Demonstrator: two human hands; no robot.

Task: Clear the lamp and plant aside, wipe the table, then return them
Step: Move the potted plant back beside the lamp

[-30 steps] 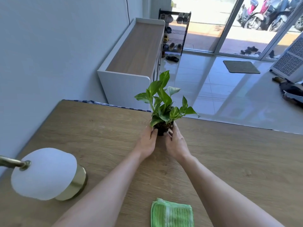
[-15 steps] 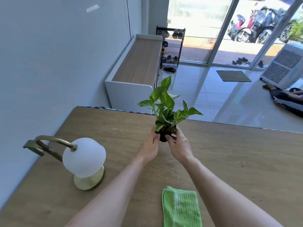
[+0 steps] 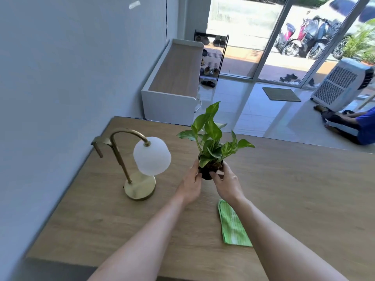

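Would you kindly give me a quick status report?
Left hand and right hand gripping plant. Lamp close left. Cloth on table.

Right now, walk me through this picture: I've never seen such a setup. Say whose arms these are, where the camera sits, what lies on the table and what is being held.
There is no machine here. A person wears a wide-angle camera on the head, looking forward and down, so the two bare arms reaching in from below are that person's own. The left hand and the right hand both grip the small dark pot of a leafy plant. On the wooden table stands a brass lamp with a white round shade, to the left of the plant. A folded green cloth lies nearer the person, partly under the right arm. Whether the pot rests on the table or is lifted, I cannot tell.
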